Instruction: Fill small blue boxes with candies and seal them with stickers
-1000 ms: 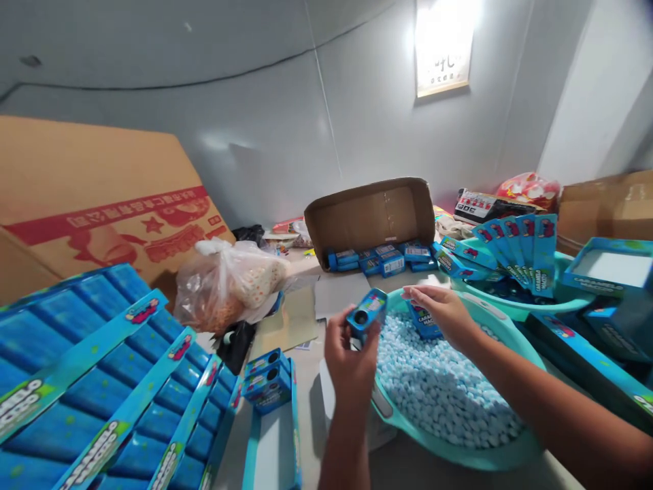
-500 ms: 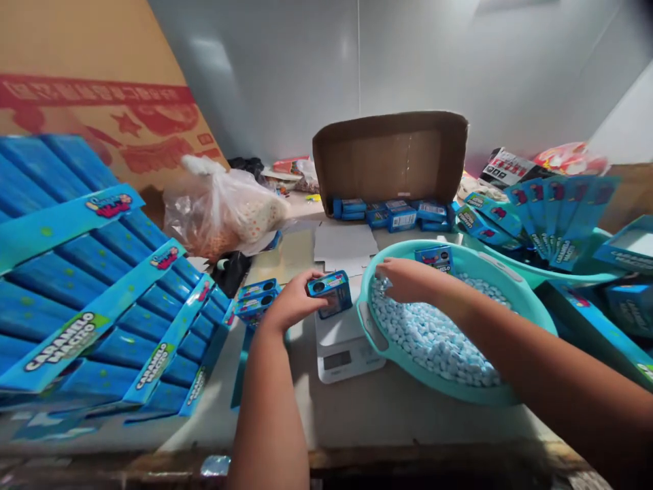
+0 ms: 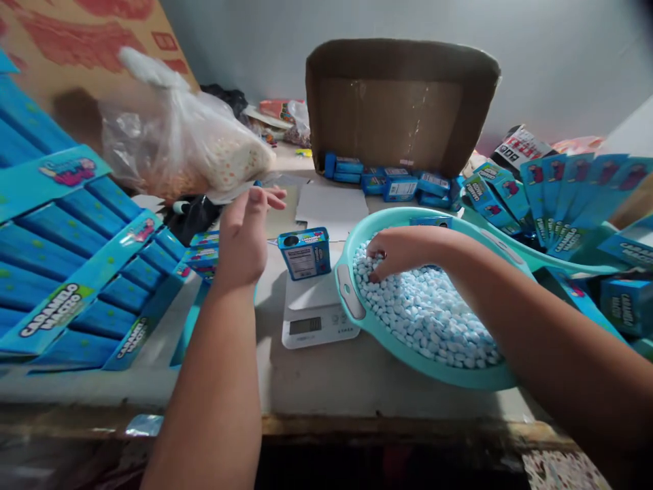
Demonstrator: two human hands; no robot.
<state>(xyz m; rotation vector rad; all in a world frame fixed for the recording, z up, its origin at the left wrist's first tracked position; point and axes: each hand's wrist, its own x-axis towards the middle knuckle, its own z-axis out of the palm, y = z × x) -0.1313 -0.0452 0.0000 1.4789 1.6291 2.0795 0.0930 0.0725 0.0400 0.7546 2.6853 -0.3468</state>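
Note:
On the white digital scale (image 3: 320, 328) stands a small blue candy box (image 3: 305, 254) upright, with a round dark hole in its top. My left hand (image 3: 245, 235) is raised to the left of this box, apart from it, its fingers stretched out. Something small and dark shows at its thumb tip, too small to name. My right hand (image 3: 395, 250) reaches into the turquoise basin (image 3: 443, 382), fingers curled among the pale blue candies (image 3: 433, 320). The candies cover part of its fingertips. Behind that hand, a blue box (image 3: 431, 222) sits partly hidden in the basin.
Display trays of blue boxes (image 3: 76, 272) lean at left, near more small boxes (image 3: 204, 255). A plastic bag (image 3: 194, 129) lies behind. At the back, an open cardboard box (image 3: 403, 116) has several blue boxes before it. Another basin (image 3: 576, 265) holds fanned printed cards at right.
My left hand has let go of the candy box and moved left, leaving it on the scale. My right hand is still in the candies. The view has tilted down.

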